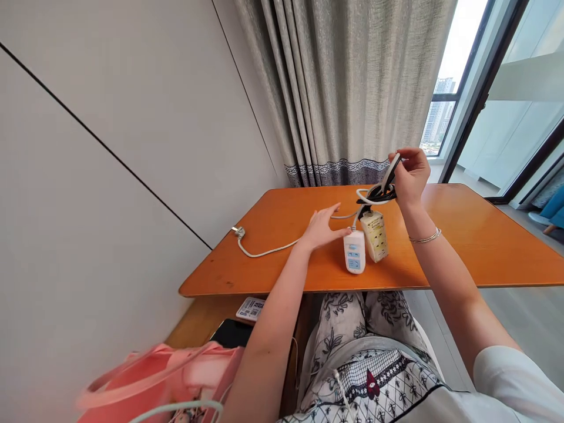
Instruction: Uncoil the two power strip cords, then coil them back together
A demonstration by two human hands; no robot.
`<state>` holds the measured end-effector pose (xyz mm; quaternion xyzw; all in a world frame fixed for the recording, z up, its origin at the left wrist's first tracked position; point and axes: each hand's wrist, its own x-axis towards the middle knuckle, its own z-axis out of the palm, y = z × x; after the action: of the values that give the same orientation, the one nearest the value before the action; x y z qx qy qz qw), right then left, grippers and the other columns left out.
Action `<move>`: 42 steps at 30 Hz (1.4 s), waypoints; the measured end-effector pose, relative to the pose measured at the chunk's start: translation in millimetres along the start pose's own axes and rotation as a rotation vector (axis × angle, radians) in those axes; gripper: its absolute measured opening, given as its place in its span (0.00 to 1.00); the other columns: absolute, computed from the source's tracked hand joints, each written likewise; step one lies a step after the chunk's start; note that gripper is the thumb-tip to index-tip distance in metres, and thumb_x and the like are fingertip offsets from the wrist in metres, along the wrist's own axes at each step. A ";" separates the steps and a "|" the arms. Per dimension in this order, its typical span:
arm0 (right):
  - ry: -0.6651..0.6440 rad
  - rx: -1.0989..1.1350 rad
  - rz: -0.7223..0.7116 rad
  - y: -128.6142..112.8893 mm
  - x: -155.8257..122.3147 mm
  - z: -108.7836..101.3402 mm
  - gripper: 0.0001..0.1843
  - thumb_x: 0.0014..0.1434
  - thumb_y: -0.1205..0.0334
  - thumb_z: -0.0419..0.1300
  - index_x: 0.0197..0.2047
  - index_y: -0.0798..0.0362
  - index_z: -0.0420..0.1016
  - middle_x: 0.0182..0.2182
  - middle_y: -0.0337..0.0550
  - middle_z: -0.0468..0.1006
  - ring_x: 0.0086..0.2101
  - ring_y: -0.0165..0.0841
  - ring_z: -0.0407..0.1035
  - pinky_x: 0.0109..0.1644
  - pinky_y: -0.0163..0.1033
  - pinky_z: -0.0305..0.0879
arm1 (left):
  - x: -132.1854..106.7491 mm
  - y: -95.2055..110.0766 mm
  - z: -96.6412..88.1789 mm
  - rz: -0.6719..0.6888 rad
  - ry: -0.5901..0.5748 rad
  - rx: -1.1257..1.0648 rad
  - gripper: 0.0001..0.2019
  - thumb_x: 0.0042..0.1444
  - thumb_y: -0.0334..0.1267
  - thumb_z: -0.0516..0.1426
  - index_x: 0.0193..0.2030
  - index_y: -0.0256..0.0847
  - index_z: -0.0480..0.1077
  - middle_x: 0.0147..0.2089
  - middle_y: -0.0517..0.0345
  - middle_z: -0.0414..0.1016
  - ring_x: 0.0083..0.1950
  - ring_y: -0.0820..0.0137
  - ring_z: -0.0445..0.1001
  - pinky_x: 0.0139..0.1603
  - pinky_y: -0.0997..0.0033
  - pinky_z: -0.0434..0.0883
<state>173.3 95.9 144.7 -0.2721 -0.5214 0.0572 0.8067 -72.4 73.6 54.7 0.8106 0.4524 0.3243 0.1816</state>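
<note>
Two small power strips lie side by side on the orange table [476, 235]: a white one with blue labels [355, 252] and a cream one [375, 235]. My left hand [323, 227] rests flat on the table just left of the white strip, fingers stretched out, touching its white cable [268, 251]. That cable runs left to a plug [238, 232] near the table's edge. My right hand [409, 174] is raised above the cream strip and closed on a bundle of black cable [379, 192] with a flat black-and-white plug sticking up.
A grey curtain [343, 88] hangs behind the table, with a window to the right. A white wall stands at the left. Below the table's front edge are a lower shelf with a black phone [232, 333] and a labelled card [250, 308], and a pink bag [167, 376].
</note>
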 end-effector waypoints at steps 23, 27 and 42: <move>0.085 -0.205 -0.040 -4.7 33.0 -57.4 0.12 0.62 0.51 0.61 0.44 0.50 0.72 0.40 0.43 0.75 0.44 0.37 0.75 0.43 0.44 0.75 | -16.7 -79.8 -24.2 -0.418 -0.183 0.167 0.06 0.47 0.38 0.63 0.25 0.43 0.70 0.28 0.59 0.76 0.32 0.65 0.74 0.34 0.69 0.67; -0.063 -0.130 0.044 -25.9 17.6 -46.8 0.09 0.60 0.55 0.64 0.40 0.49 0.73 0.36 0.40 0.74 0.37 0.31 0.74 0.39 0.39 0.73 | 6.8 -59.5 -34.4 -0.395 0.143 0.114 0.08 0.61 0.42 0.53 0.37 0.42 0.69 0.36 0.54 0.77 0.37 0.66 0.74 0.37 0.68 0.67; -0.692 -0.711 -0.158 -99.5 -4.4 10.8 0.12 0.61 0.61 0.53 0.43 0.48 0.77 0.38 0.45 0.80 0.47 0.44 0.72 0.58 0.54 0.60 | 24.6 92.5 -22.6 0.299 0.210 -0.716 0.15 0.58 0.51 0.58 0.36 0.39 0.75 0.26 0.60 0.69 0.20 0.78 0.59 0.21 0.74 0.58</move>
<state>142.8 14.3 194.1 -0.4548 -0.7646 -0.0984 0.4460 -21.7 46.1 134.3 0.7156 0.2038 0.5653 0.3560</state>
